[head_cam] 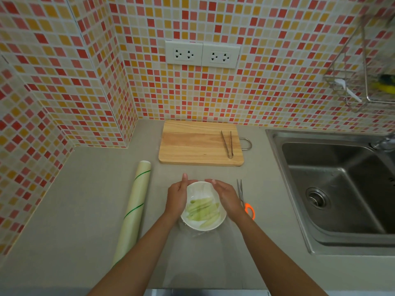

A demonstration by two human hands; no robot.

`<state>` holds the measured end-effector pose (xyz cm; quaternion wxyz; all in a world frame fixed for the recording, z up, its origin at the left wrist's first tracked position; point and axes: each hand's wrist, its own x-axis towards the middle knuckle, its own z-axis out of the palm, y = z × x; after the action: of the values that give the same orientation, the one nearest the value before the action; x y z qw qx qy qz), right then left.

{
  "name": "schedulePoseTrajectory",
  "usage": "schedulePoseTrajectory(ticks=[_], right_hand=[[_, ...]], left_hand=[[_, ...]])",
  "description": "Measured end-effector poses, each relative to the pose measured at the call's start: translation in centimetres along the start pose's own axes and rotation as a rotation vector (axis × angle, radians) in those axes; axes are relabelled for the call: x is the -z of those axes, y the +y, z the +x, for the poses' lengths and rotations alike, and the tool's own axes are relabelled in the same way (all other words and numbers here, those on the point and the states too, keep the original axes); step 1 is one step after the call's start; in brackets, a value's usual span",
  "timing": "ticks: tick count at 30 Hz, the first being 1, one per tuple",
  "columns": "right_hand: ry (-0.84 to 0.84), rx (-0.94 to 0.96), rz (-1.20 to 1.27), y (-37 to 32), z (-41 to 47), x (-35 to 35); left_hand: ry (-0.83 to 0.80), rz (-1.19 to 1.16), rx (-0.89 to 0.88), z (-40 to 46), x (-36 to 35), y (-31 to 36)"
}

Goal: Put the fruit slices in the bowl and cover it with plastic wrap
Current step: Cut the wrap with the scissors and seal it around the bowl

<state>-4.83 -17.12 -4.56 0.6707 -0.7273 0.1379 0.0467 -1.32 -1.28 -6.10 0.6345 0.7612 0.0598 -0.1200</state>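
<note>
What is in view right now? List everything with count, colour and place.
round ceramic bowl: 1, white, counter centre, clear plastic wrap over it
fruit slices: several, pale green, in bowl
plastic wrap roll: 1, pale with green stripes, left of bowl
wooden cutting board: 1, tan, behind bowl
metal tongs: 1, grey, on board
scissors: 1, orange handles, right of bowl
steel sink: 1, right
wall sockets: 2, white
wire rack: 1, upper right
left hand, right hand: on bowl's sides, fingers straight
</note>
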Motion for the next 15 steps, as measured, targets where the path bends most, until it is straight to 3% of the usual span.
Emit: schedulePoseTrajectory(ticks=[8, 12, 15], right_hand=[[0.15, 0.016, 0.046, 0.8, -0.6, 0.1], [0.139, 0.013, 0.057, 0.7, -0.9, 0.4], [0.124, 0.004, 0.037, 0.6, -1.0, 0.5]], left_hand=[[-0.01, 0.108, 0.068, 1.2, 1.3, -0.4], [-0.098, 0.274, 0.099, 1.6, 1.5, -1.0], [-0.14, 0.261, 0.123, 1.8, 1.3, -0.8]])
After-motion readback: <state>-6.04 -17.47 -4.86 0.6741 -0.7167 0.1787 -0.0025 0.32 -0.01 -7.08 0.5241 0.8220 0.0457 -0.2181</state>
